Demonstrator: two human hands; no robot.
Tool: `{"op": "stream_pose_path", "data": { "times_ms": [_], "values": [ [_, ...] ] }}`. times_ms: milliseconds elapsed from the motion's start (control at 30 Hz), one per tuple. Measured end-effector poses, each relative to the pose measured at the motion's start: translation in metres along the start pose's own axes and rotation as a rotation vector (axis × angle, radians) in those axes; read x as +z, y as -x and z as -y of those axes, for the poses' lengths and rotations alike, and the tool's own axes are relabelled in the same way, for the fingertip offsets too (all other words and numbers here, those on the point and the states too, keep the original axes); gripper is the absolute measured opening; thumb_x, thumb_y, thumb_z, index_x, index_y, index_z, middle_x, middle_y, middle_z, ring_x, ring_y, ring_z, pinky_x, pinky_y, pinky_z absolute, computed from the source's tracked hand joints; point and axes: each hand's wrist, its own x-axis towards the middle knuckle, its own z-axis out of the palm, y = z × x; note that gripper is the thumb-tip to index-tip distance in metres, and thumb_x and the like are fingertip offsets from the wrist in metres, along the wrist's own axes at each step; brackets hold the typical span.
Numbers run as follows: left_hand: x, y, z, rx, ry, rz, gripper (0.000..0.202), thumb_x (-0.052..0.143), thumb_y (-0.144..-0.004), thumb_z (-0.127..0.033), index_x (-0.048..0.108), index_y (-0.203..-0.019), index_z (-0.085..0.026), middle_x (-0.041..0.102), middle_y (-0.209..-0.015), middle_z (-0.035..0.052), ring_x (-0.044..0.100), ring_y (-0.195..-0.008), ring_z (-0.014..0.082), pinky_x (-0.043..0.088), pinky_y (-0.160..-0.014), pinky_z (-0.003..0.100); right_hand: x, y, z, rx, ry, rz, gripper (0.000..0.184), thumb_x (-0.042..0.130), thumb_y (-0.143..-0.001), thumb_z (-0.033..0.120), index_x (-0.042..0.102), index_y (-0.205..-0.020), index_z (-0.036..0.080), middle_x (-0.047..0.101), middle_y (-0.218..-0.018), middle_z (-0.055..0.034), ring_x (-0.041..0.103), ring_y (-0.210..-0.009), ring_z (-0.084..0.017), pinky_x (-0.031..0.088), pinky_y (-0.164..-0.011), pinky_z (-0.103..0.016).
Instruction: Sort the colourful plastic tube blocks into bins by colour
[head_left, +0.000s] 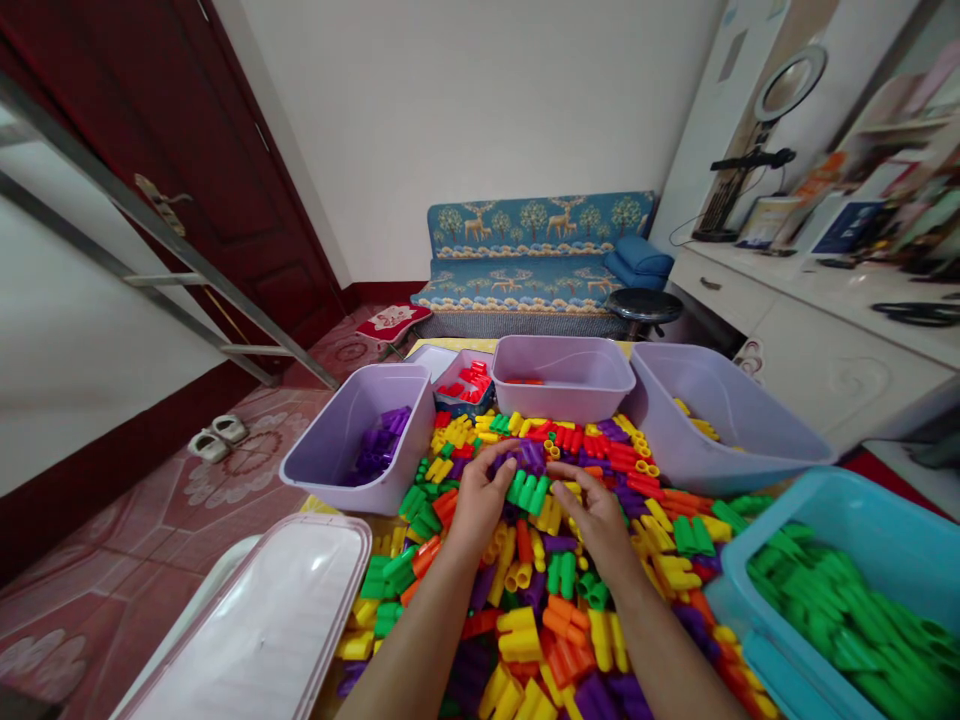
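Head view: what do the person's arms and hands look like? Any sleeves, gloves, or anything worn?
Bare. The left hand and right hand show no gloves, rings or other jewellery. The left forearm and right forearm show no sleeves, watch or bands down to the frame edge.

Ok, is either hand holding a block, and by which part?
The left hand seems to hold a purple plastic block by its near end, though a grip cannot be confirmed; the right hand shows nothing held.

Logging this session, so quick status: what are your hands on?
Left hand on purple blocks. Right hand beside green blocks. Loose plastic blocks heaped beneath both.
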Motion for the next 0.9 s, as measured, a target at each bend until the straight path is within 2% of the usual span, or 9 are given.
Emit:
{"op": "stream_pose_path", "data": {
  "times_ms": [100, 200, 267, 400, 467, 567, 667, 800, 900],
  "values": [
    [0.007, 0.002, 0.003, -0.051, 0.212, 0.031, 0.043, 0.056, -0.082, -0.022, 0.058, -0.125, -0.022, 0.064, -0.122, 0.0066, 0.065, -0.101, 0.0215, 0.051, -0.093, 0.038, 0.001, 0.001, 0.001, -0.140, 0.133, 0.054, 0.032, 0.064, -0.079, 0.042, 0.068, -0.104, 0.023, 0.065, -0.113, -0.0071, 0.057, -0.111, -0.025, 0.042, -0.099, -0.041],
    [0.010, 0.008, 0.002, -0.056, 0.304, 0.093, 0.049, 0.054, -0.083, -0.019, 0.051, -0.132, -0.024, 0.056, -0.133, 0.0056, 0.062, -0.110, 0.0208, 0.048, -0.099, 0.037, 0.004, 0.003, -0.002, -0.228, 0.250, 0.077, 0.030, 0.068, -0.077, 0.035, 0.068, -0.105, 0.025, 0.062, -0.116, -0.0066, 0.057, -0.111, -0.024, 0.044, -0.098, -0.040],
    [0.010, 0.011, 0.001, -0.020, 0.252, 0.115, 0.048, 0.051, -0.084, -0.018, 0.051, -0.132, -0.025, 0.053, -0.137, 0.0051, 0.056, -0.119, 0.0219, 0.045, -0.102, 0.037, 0.006, 0.004, -0.002, -0.273, 0.355, 0.056, 0.025, 0.068, -0.076, 0.031, 0.069, -0.101, 0.027, 0.059, -0.121, -0.0065, 0.056, -0.111, -0.024, 0.045, -0.097, -0.041],
    [0.009, 0.012, -0.001, 0.135, -0.047, 0.117, 0.037, 0.050, -0.087, -0.021, 0.060, -0.123, -0.024, 0.053, -0.137, 0.0048, 0.042, -0.132, 0.0224, 0.031, -0.113, 0.040, 0.005, 0.008, 0.007, -0.373, 0.568, -0.072, 0.016, 0.069, -0.075, 0.028, 0.073, -0.090, 0.028, 0.050, -0.136, -0.0058, 0.050, -0.118, -0.029, 0.040, -0.100, -0.048],
    [0.009, 0.012, 0.000, 0.150, -0.147, 0.123, 0.033, 0.048, -0.090, -0.026, 0.062, -0.121, -0.025, 0.051, -0.138, 0.0057, 0.040, -0.133, 0.0222, 0.028, -0.114, 0.041, 0.002, 0.009, 0.010, -0.398, 0.578, -0.155, 0.015, 0.068, -0.076, 0.029, 0.073, -0.091, 0.027, 0.053, -0.134, -0.0063, 0.054, -0.113, -0.028, 0.042, -0.099, -0.048],
    [0.010, 0.013, 0.003, 0.148, -0.232, 0.174, 0.036, 0.052, -0.090, -0.031, 0.059, -0.124, -0.027, 0.048, -0.139, 0.0070, 0.040, -0.133, 0.0240, 0.031, -0.112, 0.042, -0.003, 0.011, 0.012, -0.319, 0.454, -0.239, 0.019, 0.065, -0.080, 0.034, 0.070, -0.094, 0.023, 0.067, -0.110, -0.0079, 0.063, -0.093, -0.024, 0.049, -0.087, -0.041],
    [0.011, 0.016, 0.006, 0.167, -0.357, 0.204, 0.051, 0.064, -0.082, -0.028, 0.053, -0.131, -0.030, 0.048, -0.137, 0.0082, 0.041, -0.130, 0.0274, 0.034, -0.109, 0.044, -0.009, 0.012, 0.016, -0.143, 0.252, -0.311, 0.027, 0.065, -0.079, 0.040, 0.067, -0.096, 0.020, 0.071, -0.086, -0.0056, 0.065, -0.077, -0.021, 0.052, -0.073, -0.035],
    [0.011, 0.017, 0.008, 0.167, -0.479, 0.202, 0.057, 0.064, -0.079, -0.018, 0.050, -0.132, -0.032, 0.052, -0.127, 0.0080, 0.046, -0.123, 0.0268, 0.038, -0.104, 0.043, -0.017, 0.014, 0.032, -0.040, -0.097, -0.495, 0.031, 0.070, -0.074, 0.039, 0.065, -0.095, 0.018, 0.069, -0.084, -0.0029, 0.065, -0.076, -0.019, 0.052, -0.071, -0.032],
    [0.011, 0.017, 0.007, 0.172, -0.492, 0.204, 0.056, 0.062, -0.079, -0.016, 0.050, -0.132, -0.033, 0.054, -0.123, 0.0069, 0.047, -0.119, 0.0259, 0.039, -0.102, 0.042, -0.025, 0.013, 0.046, -0.117, -0.379, -0.683, 0.025, 0.071, -0.074, 0.032, 0.062, -0.093, 0.019, 0.067, -0.083, 0.0009, 0.066, -0.074, -0.015, 0.051, -0.077, -0.032]
  ]
}}
